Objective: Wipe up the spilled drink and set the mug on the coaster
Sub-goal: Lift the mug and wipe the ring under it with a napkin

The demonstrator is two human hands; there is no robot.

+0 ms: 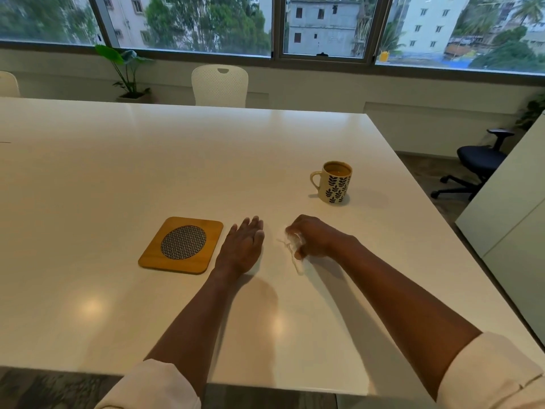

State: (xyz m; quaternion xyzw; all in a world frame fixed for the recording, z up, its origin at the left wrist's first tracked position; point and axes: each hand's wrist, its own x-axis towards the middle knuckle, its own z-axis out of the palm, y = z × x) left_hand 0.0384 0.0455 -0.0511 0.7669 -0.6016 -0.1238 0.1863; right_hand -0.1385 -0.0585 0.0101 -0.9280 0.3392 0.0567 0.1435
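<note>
Right hand (312,237) clutches a crumpled tissue (295,252) near the coaster (153,255); left hand (243,246) lies flat, empty. I judge wiping underway; mug (334,184) lift next.

tissue (295,251): mostly hidden inside the curled right hand (314,238), only crumpled edges showing | spill: cannot be made out on the white table (177,160) | table: left and near-right sides cut off by the frame | both sleeves: cropped at the bottom edge | left hand (243,246): palm hidden
</note>
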